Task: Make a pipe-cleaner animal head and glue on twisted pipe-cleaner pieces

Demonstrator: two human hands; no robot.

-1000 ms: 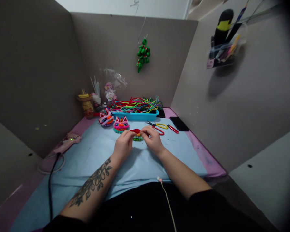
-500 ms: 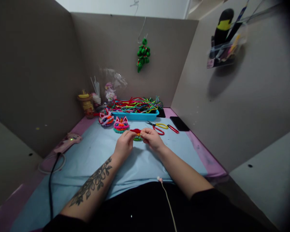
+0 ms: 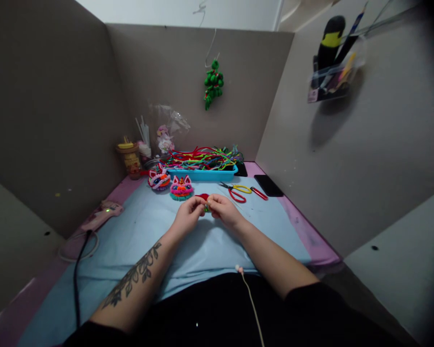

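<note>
My left hand [image 3: 187, 217] and my right hand [image 3: 221, 210] meet over the light blue mat [image 3: 137, 231], fingers pinched together on a small red and green pipe-cleaner piece [image 3: 204, 198]. Most of that piece is hidden between my fingertips. Just beyond my hands lie two finished pipe-cleaner animal faces: a pink and teal one [image 3: 181, 188] and a white and orange one [image 3: 159, 179].
A blue tray [image 3: 202, 173] of loose coloured pipe cleaners stands at the back. Scissors with red and yellow handles [image 3: 237, 191] and a black phone [image 3: 268, 185] lie right. A glue gun [image 3: 100, 215] with its cord rests left. Grey partition walls enclose the desk.
My hands have drawn closer together around the small piece, which now shows less between the fingers. The view has shifted slightly.
</note>
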